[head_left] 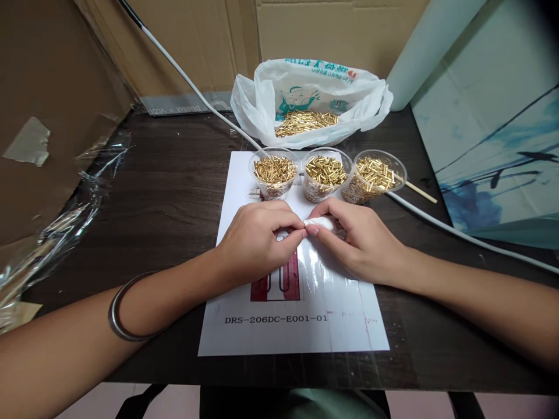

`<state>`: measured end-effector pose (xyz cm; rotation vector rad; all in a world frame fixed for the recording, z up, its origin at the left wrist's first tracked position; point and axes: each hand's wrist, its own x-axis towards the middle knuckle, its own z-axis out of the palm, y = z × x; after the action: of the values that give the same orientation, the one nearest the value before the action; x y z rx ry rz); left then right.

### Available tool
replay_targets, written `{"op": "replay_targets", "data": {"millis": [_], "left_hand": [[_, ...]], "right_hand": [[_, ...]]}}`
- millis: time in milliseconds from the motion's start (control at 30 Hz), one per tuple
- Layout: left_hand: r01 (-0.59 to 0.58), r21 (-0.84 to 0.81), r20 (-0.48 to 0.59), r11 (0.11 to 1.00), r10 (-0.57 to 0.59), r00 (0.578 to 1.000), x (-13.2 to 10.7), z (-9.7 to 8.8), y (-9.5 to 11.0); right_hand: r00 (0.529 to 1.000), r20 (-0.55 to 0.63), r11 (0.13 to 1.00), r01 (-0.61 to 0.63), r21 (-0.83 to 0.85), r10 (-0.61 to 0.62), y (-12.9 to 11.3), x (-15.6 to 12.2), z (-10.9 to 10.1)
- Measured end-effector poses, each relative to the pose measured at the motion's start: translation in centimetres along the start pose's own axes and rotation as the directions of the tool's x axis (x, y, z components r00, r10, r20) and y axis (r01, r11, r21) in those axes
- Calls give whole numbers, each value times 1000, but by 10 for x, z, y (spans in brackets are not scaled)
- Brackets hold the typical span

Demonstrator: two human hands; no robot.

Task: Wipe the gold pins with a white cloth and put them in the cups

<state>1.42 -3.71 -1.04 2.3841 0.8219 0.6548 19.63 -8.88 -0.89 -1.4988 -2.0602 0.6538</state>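
Dark table [174, 192], printed sheet [340, 326]: small white piece [321, 223] lies crosswise between hands, right hand [362, 244] cradling it, left hand [255, 238] pinching its left tip.

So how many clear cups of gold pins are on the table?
3, in a row on the table, in front of the white bag: left cup, middle cup, right cup. The bag could hide more.

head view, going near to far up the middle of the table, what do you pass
code line → red diagram → left hand and right hand pinching a white piece → middle cup of gold pins → plastic bag → cardboard wall
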Motion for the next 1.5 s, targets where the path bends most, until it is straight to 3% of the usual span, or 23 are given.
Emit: {"op": "replay_targets", "data": {"millis": [167,367,867,1500], "left_hand": [[5,-3,7,1000,-5,1000,0,0,0],[12,1,-2,1000,-12,1000,-1,0,-1],[22,25,3,999,-22,1000,-1,-1,1],[14,69,11,998,-15,1000,-1,1,-1]], "right_hand": [[1000,0,999,2,44,-2,1,2,0],[996,-79,994,-23,111,32,2,1,1],[1000,2,1000,16,-23,-16,3,1,2],[998,23,996,-58,69,56,1,2,-2]]}}
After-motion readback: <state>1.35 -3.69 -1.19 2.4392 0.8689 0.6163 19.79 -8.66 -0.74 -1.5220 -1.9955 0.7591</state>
